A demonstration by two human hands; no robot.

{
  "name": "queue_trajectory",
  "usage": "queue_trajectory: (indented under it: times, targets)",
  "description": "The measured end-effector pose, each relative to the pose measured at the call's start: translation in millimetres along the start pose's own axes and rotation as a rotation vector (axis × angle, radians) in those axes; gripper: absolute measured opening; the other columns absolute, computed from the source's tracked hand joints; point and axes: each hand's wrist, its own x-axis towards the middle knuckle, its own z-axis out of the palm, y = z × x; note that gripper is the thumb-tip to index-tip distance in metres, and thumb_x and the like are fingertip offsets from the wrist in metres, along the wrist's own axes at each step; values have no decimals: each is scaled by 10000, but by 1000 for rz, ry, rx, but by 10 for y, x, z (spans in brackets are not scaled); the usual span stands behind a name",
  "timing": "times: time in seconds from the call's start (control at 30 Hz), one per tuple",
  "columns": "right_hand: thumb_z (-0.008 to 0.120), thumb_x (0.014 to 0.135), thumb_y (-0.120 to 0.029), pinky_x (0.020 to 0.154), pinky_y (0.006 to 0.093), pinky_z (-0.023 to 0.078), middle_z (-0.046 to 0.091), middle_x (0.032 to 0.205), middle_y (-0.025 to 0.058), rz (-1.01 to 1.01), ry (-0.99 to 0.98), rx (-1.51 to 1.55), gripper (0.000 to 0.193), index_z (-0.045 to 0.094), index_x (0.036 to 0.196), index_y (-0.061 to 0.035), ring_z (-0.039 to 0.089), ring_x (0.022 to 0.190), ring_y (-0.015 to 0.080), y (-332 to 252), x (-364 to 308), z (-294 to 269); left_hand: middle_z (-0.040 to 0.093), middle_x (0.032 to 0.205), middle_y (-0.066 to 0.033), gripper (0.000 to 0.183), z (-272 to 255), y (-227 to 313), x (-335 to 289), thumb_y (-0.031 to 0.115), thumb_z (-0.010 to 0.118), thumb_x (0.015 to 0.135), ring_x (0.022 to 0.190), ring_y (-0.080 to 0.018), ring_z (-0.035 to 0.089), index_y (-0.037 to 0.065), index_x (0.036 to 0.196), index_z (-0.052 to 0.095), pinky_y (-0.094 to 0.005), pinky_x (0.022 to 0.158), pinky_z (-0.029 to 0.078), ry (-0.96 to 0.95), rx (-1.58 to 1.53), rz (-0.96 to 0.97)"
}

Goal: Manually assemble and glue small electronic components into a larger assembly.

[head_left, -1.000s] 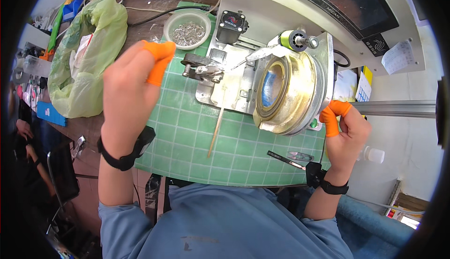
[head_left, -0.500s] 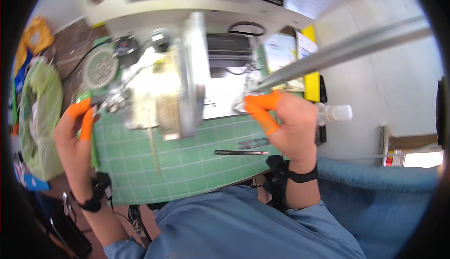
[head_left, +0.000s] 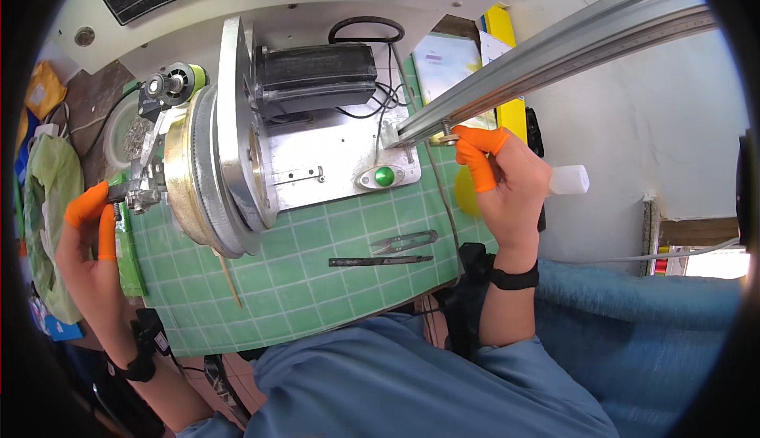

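Note:
My left hand [head_left: 93, 232], with orange covers on finger and thumb, pinches a dark block-shaped end [head_left: 119, 192] of a small metal clamp assembly [head_left: 148, 177]. That assembly sits beside the brass-and-grey wheel [head_left: 204, 180] of a bench machine. Over on the right, my right hand [head_left: 511, 180] also wears orange covers. Its finger and thumb are closed on a round-headed spring screw [head_left: 449, 139] under the aluminium rail [head_left: 554, 62]. The rail's lower end meets the machine's metal base plate [head_left: 317, 153]. Fingertips partly hide both held parts.
A black motor [head_left: 317, 78] sits behind the wheel, and a green button [head_left: 384, 176] is on the base. Thread snips [head_left: 405, 241] and a slim black tool [head_left: 380, 261] lie on the green cutting mat [head_left: 317, 303]. A white bowl [head_left: 119, 141] of small bits stands left.
The view has shifted and sharpened. My right hand has moved from near the rail's lower end to the spring screw farther along it. My left hand stays by the clamp assembly.

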Motion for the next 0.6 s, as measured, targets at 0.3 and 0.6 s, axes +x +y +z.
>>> queue_trajectory:
  times: [0.3, 0.6]
  targets:
    - [814, 843, -55, 556, 361, 454, 650, 770, 121, 80, -66, 13, 132, 723, 936, -29, 608, 620, 290, -80, -96, 197, 750, 1154, -105, 256, -83, 14, -33, -66, 651, 963, 1061, -166, 705, -40, 1215, 685, -302, 979, 520, 41, 33, 22]
    - [455, 1097, -236, 901, 351, 483, 723, 1113, 113, 263, 36, 47, 356, 704, 1192, 1, 650, 976, 221, -296, -262, -213, 742, 930, -94, 389, -215, 144, 40, -48, 730, 865, 866, -165, 708, 22, 1247, 709, -307, 860, 546, 130, 199, 5]
